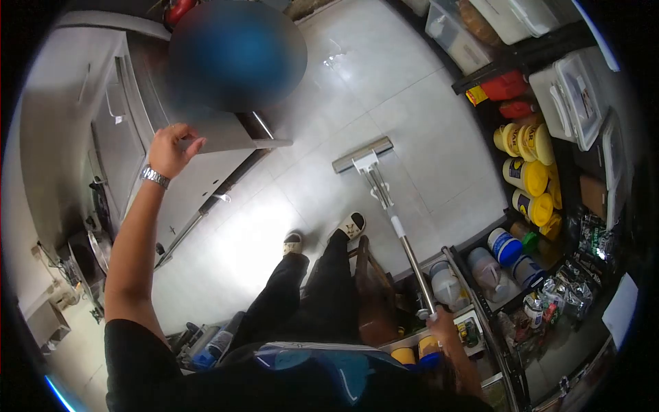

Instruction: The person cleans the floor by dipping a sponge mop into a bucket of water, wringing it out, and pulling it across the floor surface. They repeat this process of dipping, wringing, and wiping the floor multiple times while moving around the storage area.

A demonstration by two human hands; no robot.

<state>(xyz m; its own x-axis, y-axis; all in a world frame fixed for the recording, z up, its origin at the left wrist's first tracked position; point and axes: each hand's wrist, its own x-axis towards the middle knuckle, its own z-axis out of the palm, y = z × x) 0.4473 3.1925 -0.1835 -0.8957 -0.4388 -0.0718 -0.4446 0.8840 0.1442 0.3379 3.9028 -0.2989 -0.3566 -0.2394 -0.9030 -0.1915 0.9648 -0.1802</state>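
My right hand point(445, 325) grips the top of a long metal mop handle point(405, 244) at the lower right. The handle slants up to a flat mop head point(362, 155) resting on the pale tiled floor point(412, 103). My left hand point(171, 147), with a metal watch on the wrist, is raised at the upper left and rests its fingers on the edge of a stainless steel counter point(206, 130). My legs in dark trousers and light slippers point(322, 233) stand between the counter and the shelves.
A dark shelf rack point(511, 55) on the right holds yellow-lidded jars point(528, 175), red containers point(504, 88), white bins point(573, 96) and plastic jugs point(491, 271). A wooden stool point(371, 288) stands beside my legs. A blurred blue patch covers the upper middle.
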